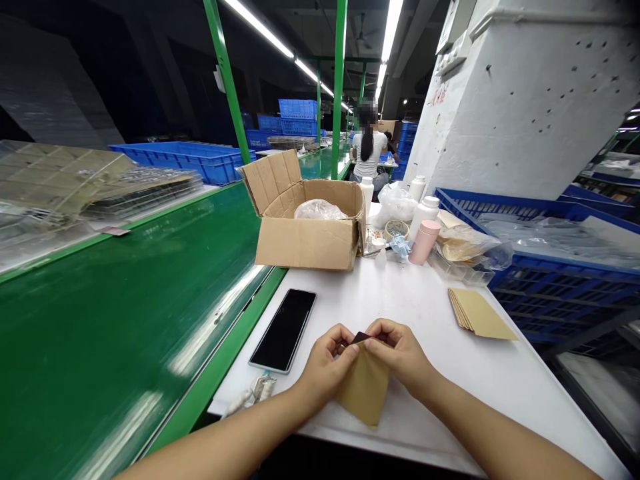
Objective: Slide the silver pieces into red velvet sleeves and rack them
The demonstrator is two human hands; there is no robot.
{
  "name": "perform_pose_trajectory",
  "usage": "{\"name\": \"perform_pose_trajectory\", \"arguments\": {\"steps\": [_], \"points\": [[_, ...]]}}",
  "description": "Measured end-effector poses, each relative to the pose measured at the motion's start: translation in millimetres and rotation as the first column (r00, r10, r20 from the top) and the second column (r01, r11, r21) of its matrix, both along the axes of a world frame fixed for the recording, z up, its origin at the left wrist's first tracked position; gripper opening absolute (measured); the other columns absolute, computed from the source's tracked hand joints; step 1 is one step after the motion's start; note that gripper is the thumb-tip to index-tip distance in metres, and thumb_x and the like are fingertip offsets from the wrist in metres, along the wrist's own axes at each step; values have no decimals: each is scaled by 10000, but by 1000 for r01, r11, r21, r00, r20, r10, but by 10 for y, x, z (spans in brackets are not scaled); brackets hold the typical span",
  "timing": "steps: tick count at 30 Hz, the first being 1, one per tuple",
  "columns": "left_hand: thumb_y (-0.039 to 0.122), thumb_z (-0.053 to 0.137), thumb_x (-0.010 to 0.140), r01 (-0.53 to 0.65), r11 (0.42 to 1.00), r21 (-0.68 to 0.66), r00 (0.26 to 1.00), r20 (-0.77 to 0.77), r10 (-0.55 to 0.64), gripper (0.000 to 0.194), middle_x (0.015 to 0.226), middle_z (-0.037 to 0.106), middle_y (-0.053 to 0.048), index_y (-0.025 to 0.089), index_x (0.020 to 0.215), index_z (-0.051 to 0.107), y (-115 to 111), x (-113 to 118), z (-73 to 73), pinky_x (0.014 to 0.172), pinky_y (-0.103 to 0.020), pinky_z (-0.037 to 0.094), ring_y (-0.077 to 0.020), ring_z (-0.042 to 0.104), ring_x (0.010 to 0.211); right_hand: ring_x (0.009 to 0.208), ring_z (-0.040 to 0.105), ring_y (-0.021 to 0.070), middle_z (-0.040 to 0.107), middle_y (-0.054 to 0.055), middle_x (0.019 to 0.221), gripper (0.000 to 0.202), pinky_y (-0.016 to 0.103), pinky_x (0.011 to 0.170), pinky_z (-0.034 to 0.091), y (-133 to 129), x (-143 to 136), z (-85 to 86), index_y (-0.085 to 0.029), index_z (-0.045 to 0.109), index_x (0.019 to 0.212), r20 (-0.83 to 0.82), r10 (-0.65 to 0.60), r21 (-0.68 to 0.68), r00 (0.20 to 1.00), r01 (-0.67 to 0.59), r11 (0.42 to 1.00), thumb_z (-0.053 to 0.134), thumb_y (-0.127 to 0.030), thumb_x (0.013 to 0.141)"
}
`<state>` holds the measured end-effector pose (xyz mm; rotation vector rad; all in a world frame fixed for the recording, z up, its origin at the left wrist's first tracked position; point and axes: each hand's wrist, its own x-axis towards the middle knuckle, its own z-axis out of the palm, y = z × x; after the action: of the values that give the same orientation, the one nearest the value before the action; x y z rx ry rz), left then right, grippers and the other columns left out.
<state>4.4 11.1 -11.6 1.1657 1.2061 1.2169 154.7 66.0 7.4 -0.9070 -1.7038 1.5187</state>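
Between my two hands is a tan paper sheet [367, 393] with a dark layer [361, 337] showing at its top edge. My left hand [330, 363] pinches its upper left side, thumb in front. My right hand [400, 350] closes on the upper right side in the same way. The sheet hangs tilted just above the front of the white table [420, 427]. Whether it is a backed sheet or a small sleeve, I cannot tell. Off to the right lies a fanned stack of similar tan pieces [483, 315].
A phone [285, 330] lies left of my hands, beside the green conveyor belt [150, 287]. An open cardboard box [305, 243] stands behind. White bottles [425, 212], a pink canister [425, 241] and a tape roll [397, 230] crowd the back right. A blue crate [565, 267] flanks the table.
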Motion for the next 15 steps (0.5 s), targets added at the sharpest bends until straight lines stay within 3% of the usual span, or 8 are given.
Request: {"name": "perform_pose_trajectory", "arguments": {"steps": [7,15], "points": [[393,578,731,-14,998,-63,1000,27,16,290,695,471,18,139,766,443,-14,-3,48,597,-176,340,-67,435,641,625,447,113,502,-9,643,157,232,585,364,16,9,22,-157,525,644,-45,-11,-76,999,8,997,617,-268,708],[414,592,717,-20,999,-47,999,32,22,313,692,478,19,140,769,449,2,-4,27,604,-176,345,-65,444,634,591,441,106,504,-16,627,197,225,555,348,15,13,32,-160,533,659,-93,12,-161,996,-27,987,623,-330,702]]}}
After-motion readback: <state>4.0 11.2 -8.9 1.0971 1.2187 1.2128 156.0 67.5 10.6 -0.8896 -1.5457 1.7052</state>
